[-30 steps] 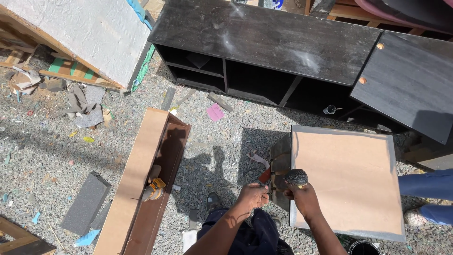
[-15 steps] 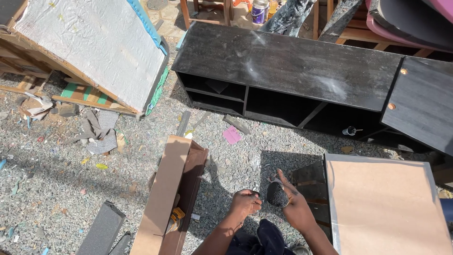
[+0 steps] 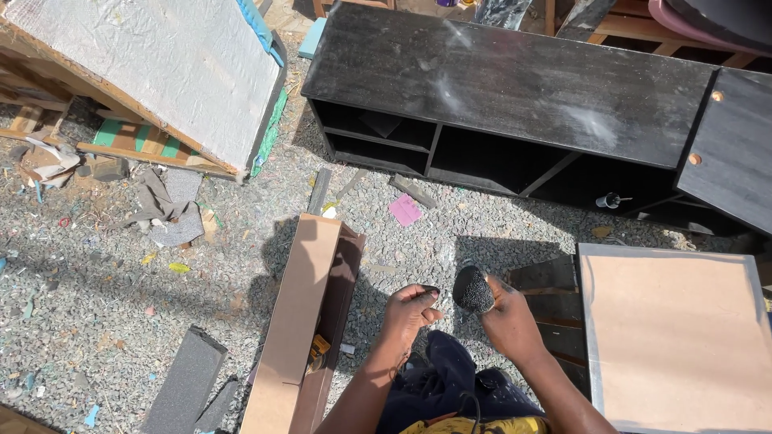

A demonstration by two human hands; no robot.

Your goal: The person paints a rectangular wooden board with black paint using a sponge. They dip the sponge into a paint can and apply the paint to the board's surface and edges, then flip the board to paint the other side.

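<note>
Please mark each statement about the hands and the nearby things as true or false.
1. The right hand holds a dark rounded object. True.
2. The left hand rests on the black cabinet. False: it is raised over the gravel, closed in a loose fist.
3. A pink paper scrap lies on the gravel before the cabinet. True.
4. The tan board lies left of both hands. False: it lies to their right.

Both forearms are reaching forward, close together. The left hand (image 3: 408, 309) is curling into a loose fist, while the right hand (image 3: 507, 317), just beside it, is gripping with bent fingers.
</note>
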